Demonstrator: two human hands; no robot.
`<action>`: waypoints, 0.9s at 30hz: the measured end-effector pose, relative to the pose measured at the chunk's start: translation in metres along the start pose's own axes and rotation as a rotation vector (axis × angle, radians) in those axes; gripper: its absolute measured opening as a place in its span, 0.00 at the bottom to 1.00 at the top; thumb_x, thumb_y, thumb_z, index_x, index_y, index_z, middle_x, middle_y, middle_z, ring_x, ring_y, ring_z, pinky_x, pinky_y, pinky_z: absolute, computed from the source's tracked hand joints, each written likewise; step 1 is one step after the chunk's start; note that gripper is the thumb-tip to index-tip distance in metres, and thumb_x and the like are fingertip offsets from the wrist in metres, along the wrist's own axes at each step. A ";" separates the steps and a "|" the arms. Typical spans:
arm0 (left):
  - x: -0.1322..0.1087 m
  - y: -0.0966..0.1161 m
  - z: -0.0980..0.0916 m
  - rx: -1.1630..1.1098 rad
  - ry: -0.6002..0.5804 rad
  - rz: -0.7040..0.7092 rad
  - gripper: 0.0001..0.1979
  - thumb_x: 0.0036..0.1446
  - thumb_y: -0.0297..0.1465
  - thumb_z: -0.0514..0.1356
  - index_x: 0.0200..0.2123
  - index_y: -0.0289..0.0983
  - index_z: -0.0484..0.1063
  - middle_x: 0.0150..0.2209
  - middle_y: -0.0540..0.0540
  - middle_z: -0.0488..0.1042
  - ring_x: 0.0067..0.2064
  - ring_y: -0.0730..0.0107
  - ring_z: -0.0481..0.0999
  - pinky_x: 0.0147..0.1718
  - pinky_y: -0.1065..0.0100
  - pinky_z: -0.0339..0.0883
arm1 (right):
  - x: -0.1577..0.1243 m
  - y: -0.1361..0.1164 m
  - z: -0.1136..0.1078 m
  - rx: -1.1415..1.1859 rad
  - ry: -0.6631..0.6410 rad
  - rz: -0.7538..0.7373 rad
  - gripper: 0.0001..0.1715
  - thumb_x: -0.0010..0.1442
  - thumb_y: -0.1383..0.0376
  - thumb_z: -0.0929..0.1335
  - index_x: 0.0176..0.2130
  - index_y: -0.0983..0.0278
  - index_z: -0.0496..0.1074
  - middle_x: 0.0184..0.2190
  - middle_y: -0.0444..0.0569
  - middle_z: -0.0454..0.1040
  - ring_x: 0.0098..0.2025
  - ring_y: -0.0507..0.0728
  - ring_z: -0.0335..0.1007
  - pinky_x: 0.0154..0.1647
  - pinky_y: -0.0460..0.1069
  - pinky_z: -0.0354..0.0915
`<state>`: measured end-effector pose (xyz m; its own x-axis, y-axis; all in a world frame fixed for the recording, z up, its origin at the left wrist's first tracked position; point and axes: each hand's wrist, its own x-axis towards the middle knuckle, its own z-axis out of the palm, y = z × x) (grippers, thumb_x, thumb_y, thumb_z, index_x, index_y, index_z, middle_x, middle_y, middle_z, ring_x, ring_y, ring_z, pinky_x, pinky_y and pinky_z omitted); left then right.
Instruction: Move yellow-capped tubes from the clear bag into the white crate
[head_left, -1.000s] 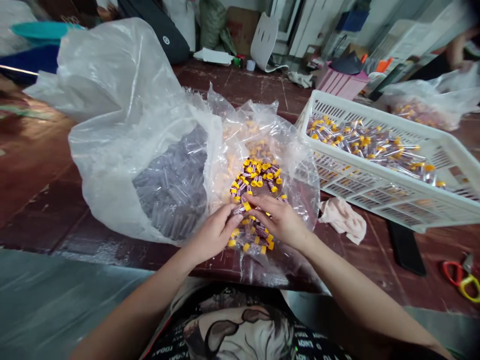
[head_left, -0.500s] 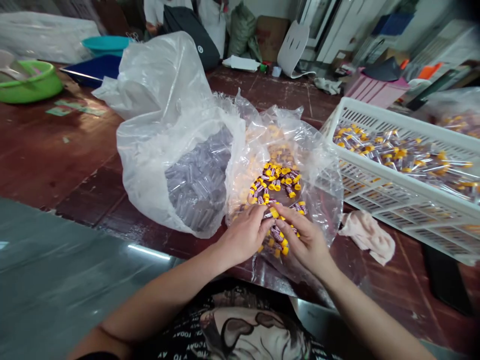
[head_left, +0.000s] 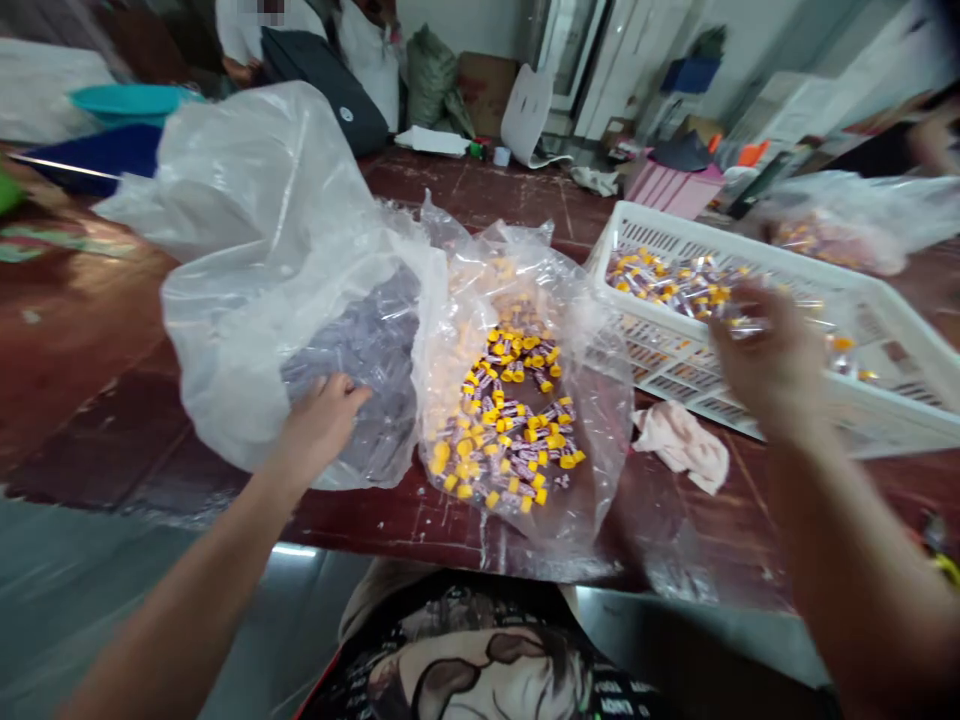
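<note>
Two hands well apart: left hand point(head_left: 321, 420) at the bag point(head_left: 247, 300), right hand point(head_left: 765, 350) over the basket point(head_left: 847, 425).
Left fingers point(head_left: 351, 392) rest loosely spread on clear tubes point(head_left: 379, 350); right grip is blurred, cannot tell.

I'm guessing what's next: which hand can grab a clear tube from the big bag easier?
Probably left. The left hand sits at the big bag's mouth, beside the clear tubes; the right hand is away over the crate.

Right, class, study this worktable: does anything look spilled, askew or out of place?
Nothing much. A crumpled pink cloth lies loose on the table between the bag of yellow caps and the white crate. The caps seem to lie on their opened bag, none on the wood.
</note>
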<state>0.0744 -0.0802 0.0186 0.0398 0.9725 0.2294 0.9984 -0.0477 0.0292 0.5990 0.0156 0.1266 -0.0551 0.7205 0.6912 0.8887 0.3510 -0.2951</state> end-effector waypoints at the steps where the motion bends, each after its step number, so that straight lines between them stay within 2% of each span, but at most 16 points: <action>1: 0.003 -0.001 0.005 0.015 -0.004 0.043 0.19 0.62 0.26 0.49 0.47 0.41 0.78 0.47 0.38 0.72 0.52 0.45 0.71 0.48 0.52 0.69 | -0.012 -0.019 0.023 -0.017 -0.135 0.018 0.34 0.72 0.47 0.57 0.62 0.68 0.68 0.51 0.69 0.76 0.44 0.63 0.79 0.44 0.60 0.72; 2: 0.006 -0.002 0.008 0.016 0.006 0.061 0.18 0.62 0.27 0.50 0.46 0.41 0.78 0.47 0.37 0.72 0.51 0.45 0.71 0.48 0.51 0.69 | -0.025 -0.036 0.048 -0.022 -0.244 0.006 0.27 0.71 0.49 0.62 0.55 0.64 0.74 0.47 0.62 0.80 0.41 0.60 0.80 0.43 0.56 0.73; 3: 0.009 -0.002 0.009 0.001 0.025 0.066 0.16 0.62 0.29 0.52 0.45 0.41 0.78 0.48 0.37 0.73 0.52 0.43 0.71 0.50 0.49 0.69 | -0.036 -0.052 0.074 -0.039 -0.338 0.007 0.21 0.69 0.52 0.66 0.52 0.61 0.77 0.46 0.57 0.81 0.42 0.59 0.80 0.45 0.54 0.73; 4: 0.012 -0.002 0.009 -0.030 0.050 0.064 0.15 0.61 0.31 0.53 0.45 0.40 0.77 0.48 0.36 0.73 0.53 0.42 0.71 0.52 0.48 0.68 | -0.046 -0.064 0.097 -0.063 -0.409 0.023 0.18 0.67 0.55 0.68 0.50 0.62 0.78 0.44 0.57 0.82 0.43 0.61 0.81 0.46 0.54 0.73; 7: 0.010 0.009 0.003 -0.197 0.131 0.016 0.17 0.62 0.35 0.55 0.52 0.37 0.73 0.51 0.34 0.75 0.55 0.43 0.73 0.57 0.46 0.65 | -0.059 -0.086 0.149 -0.151 -0.533 0.149 0.18 0.64 0.60 0.71 0.48 0.70 0.78 0.39 0.65 0.81 0.42 0.70 0.81 0.44 0.62 0.74; 9: 0.000 0.025 -0.005 -0.345 0.160 -0.027 0.21 0.64 0.38 0.54 0.56 0.36 0.69 0.52 0.35 0.76 0.54 0.47 0.75 0.57 0.49 0.66 | -0.059 -0.090 0.163 -0.182 -0.576 0.215 0.18 0.64 0.62 0.70 0.48 0.74 0.77 0.39 0.70 0.80 0.41 0.74 0.81 0.41 0.64 0.74; 12: -0.022 0.059 -0.012 -0.601 0.118 -0.058 0.22 0.67 0.42 0.52 0.59 0.37 0.67 0.55 0.37 0.75 0.55 0.53 0.76 0.56 0.54 0.69 | -0.059 -0.094 0.156 -0.170 -0.585 0.203 0.19 0.69 0.64 0.65 0.55 0.70 0.74 0.48 0.68 0.79 0.47 0.71 0.80 0.47 0.64 0.73; 14: -0.032 0.083 -0.012 -0.805 0.006 -0.070 0.21 0.68 0.43 0.51 0.57 0.39 0.69 0.53 0.39 0.77 0.53 0.55 0.76 0.54 0.56 0.70 | -0.063 -0.099 0.141 -0.068 -0.555 0.101 0.21 0.72 0.63 0.62 0.59 0.64 0.72 0.54 0.62 0.76 0.52 0.65 0.78 0.53 0.59 0.72; 17: -0.032 0.115 -0.006 -1.133 -0.225 -0.070 0.21 0.68 0.46 0.51 0.53 0.40 0.73 0.40 0.43 0.79 0.42 0.59 0.77 0.44 0.59 0.72 | -0.071 -0.116 0.113 0.350 -0.509 -0.200 0.21 0.73 0.61 0.61 0.60 0.59 0.72 0.53 0.53 0.77 0.54 0.58 0.75 0.56 0.55 0.71; 19: -0.027 0.131 -0.003 -1.274 -0.308 -0.049 0.21 0.68 0.47 0.52 0.50 0.40 0.75 0.36 0.45 0.77 0.37 0.63 0.75 0.39 0.61 0.71 | -0.076 -0.128 0.099 0.599 -0.525 -0.355 0.20 0.74 0.59 0.61 0.60 0.59 0.72 0.51 0.52 0.78 0.53 0.57 0.75 0.57 0.55 0.71; 20: -0.023 0.136 -0.002 -1.308 -0.316 -0.036 0.20 0.68 0.47 0.53 0.48 0.40 0.75 0.36 0.46 0.77 0.36 0.64 0.74 0.39 0.62 0.71 | -0.077 -0.133 0.094 0.654 -0.554 -0.384 0.20 0.73 0.59 0.62 0.60 0.59 0.72 0.51 0.52 0.78 0.53 0.56 0.76 0.56 0.54 0.72; 23: -0.016 0.145 -0.006 -1.326 -0.284 0.001 0.18 0.67 0.47 0.54 0.43 0.39 0.75 0.37 0.46 0.76 0.39 0.64 0.74 0.42 0.61 0.70 | -0.079 -0.144 0.091 0.690 -0.585 -0.337 0.19 0.72 0.57 0.64 0.56 0.62 0.74 0.47 0.52 0.80 0.48 0.55 0.78 0.51 0.51 0.75; 25: -0.014 0.148 -0.011 -1.331 -0.277 0.016 0.18 0.67 0.47 0.55 0.41 0.39 0.75 0.37 0.46 0.76 0.40 0.63 0.74 0.45 0.60 0.70 | -0.083 -0.149 0.093 0.691 -0.531 -0.264 0.17 0.71 0.57 0.65 0.52 0.63 0.76 0.45 0.52 0.81 0.45 0.56 0.80 0.48 0.52 0.76; 27: -0.014 0.149 -0.015 -1.354 -0.269 0.012 0.18 0.67 0.47 0.55 0.40 0.39 0.75 0.38 0.46 0.76 0.42 0.62 0.75 0.47 0.59 0.69 | -0.092 -0.154 0.095 0.693 -0.457 -0.215 0.18 0.72 0.57 0.65 0.54 0.61 0.77 0.48 0.52 0.81 0.49 0.58 0.80 0.53 0.55 0.76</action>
<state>0.2221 -0.1046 0.0341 0.2090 0.9768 0.0476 0.1876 -0.0878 0.9783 0.4239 -0.0482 0.0461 -0.5008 0.7143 0.4888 0.3670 0.6867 -0.6275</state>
